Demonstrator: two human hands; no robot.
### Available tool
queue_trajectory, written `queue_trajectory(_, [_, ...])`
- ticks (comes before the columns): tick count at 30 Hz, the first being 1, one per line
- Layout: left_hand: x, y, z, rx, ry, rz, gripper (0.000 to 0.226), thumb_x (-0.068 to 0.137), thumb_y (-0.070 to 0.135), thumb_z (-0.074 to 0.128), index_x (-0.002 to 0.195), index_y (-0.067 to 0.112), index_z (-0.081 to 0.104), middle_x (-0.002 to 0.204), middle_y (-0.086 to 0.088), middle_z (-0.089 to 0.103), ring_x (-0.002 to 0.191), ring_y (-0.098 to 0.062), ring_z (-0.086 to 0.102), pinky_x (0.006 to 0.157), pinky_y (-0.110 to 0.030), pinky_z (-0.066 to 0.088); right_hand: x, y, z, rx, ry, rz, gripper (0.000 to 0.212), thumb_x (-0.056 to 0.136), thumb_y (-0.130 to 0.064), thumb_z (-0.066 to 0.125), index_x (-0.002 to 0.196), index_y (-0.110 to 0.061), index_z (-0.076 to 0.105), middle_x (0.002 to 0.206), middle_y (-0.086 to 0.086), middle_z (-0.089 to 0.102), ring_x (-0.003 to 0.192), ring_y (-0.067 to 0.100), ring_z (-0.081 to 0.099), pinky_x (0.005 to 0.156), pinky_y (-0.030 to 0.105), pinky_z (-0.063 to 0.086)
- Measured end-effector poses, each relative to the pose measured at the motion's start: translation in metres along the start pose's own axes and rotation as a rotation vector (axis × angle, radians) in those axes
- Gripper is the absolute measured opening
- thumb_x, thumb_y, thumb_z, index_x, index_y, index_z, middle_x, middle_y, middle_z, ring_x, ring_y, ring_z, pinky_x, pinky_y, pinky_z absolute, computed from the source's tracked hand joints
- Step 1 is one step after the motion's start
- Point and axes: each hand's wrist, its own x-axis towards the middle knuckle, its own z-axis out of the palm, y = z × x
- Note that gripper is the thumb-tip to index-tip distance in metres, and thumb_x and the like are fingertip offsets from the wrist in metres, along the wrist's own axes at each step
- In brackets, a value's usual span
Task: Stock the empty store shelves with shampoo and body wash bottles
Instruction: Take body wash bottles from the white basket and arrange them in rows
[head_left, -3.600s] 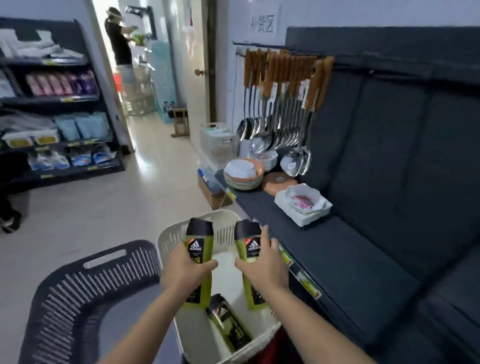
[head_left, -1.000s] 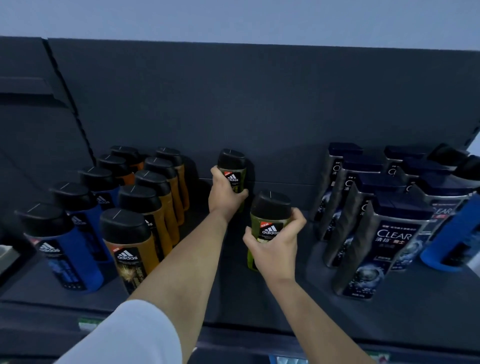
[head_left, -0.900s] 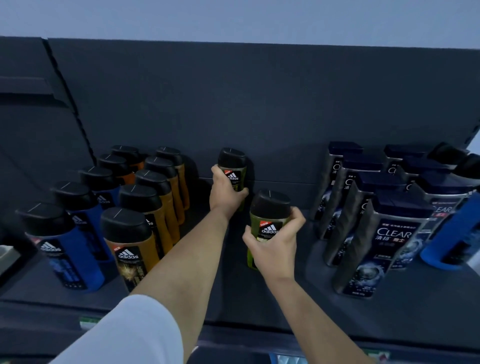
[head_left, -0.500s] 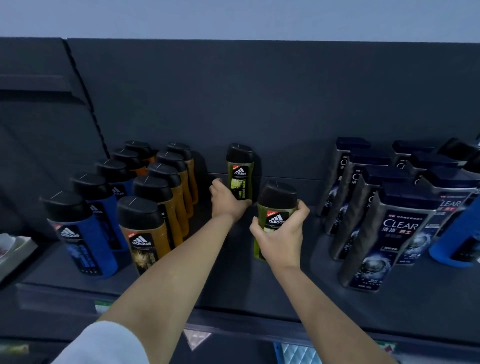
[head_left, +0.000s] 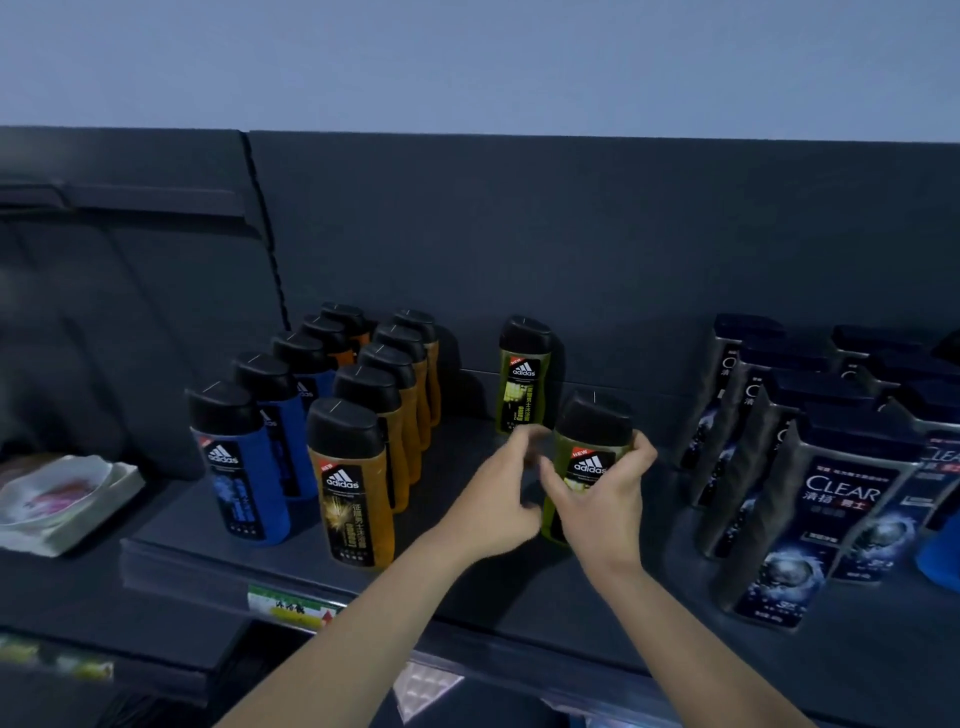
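right hand (head_left: 597, 504): gripping the front green bottle (head_left: 592, 423) round its middle, fingers (head_left: 643, 453) curling on one side and thumb on the other, probably for keeping it upright while setting it down
front green bottle: being held upright low over the shelf (head_left: 509, 597), label facing out; base hidden behind the hand, so cannot tell if touching
left hand (head_left: 493, 499): hovering just beside the front green bottle, fingers (head_left: 519, 441) loosely curled and pinching nothing; blurred, contact unclear
back green bottle (head_left: 522, 384): standing upright near the back panel, label forward, apart from both hands
lane: lining up front bottle ahead of back one, likely building a front-to-back row
position: sitting between the orange bottles (head_left: 353, 488) and the grey shampoo bottles (head_left: 831, 509), well apart from both
blue bottles (head_left: 239, 467): standing in a row just left of the orange ones, labels out
dishes (head_left: 62, 499): lying on the lower shelf at far left
step: judging as placing the second green bottle
stage: looking early, green lane mostly bare
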Motion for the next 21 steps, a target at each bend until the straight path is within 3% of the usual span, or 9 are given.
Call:
queue_trajectory(6, [-0.023, -0.005, 0.011, 0.191, 0.008, 0.064, 0.082, 0.088, 0.025, 0.07, 0.151, 0.03, 0.018, 0.145, 0.005, 0.047, 0.128, -0.004, 0.047, 0.107, -0.031, 0.042, -0.003, 0.001, -0.004, -0.031, -0.033, -0.022, 0.084, 0.073, -0.017, 0.083, 0.13, -0.012, 0.022, 0.115, 0.004, 0.048, 0.105, 0.023, 0.057, 0.081, 0.032, 0.052])
queue_trajectory(10, [-0.025, -0.004, 0.012, 0.148, 0.026, 0.106, 0.084, 0.093, 0.023, 0.064, 0.153, 0.035, 0.007, 0.139, 0.007, 0.054, 0.126, -0.005, 0.052, 0.103, -0.035, 0.046, -0.006, 0.0, -0.012, -0.12, -0.088, -0.026, 0.082, 0.074, -0.027, 0.081, 0.13, -0.025, 0.02, 0.121, 0.007, 0.05, 0.108, 0.025, 0.056, 0.083, 0.044, 0.054])
queue_trajectory(15, [-0.026, -0.002, 0.024, 0.128, 0.152, 0.137, 0.089, 0.091, 0.013, 0.064, 0.153, 0.042, 0.008, 0.133, 0.005, 0.052, 0.121, -0.001, 0.05, 0.102, -0.03, 0.045, -0.004, -0.003, -0.012, -0.047, -0.194, 0.042, 0.076, 0.08, -0.022, 0.076, 0.13, -0.028, 0.019, 0.121, 0.004, 0.051, 0.106, 0.019, 0.059, 0.076, 0.031, 0.053])
queue_trajectory(18, [-0.019, -0.008, 0.031, 0.098, 0.199, 0.087, 0.096, 0.089, 0.012, 0.065, 0.153, 0.044, 0.001, 0.131, 0.006, 0.053, 0.119, -0.001, 0.051, 0.102, -0.031, 0.046, -0.002, -0.004, 0.001, -0.031, -0.225, 0.052, 0.077, 0.083, -0.018, 0.074, 0.134, -0.025, 0.017, 0.124, 0.002, 0.048, 0.11, 0.014, 0.055, 0.075, 0.016, 0.048])
queue_trajectory(21, [-0.009, -0.012, 0.024, 0.084, 0.255, 0.03, 0.099, 0.088, 0.014, 0.065, 0.152, 0.044, -0.004, 0.132, 0.006, 0.05, 0.114, 0.0, 0.052, 0.099, -0.03, 0.046, 0.003, -0.007, 0.019, -0.029, -0.24, 0.048, 0.08, 0.083, -0.017, 0.074, 0.138, -0.022, 0.016, 0.13, 0.003, 0.043, 0.112, 0.011, 0.051, 0.083, 0.021, 0.047])
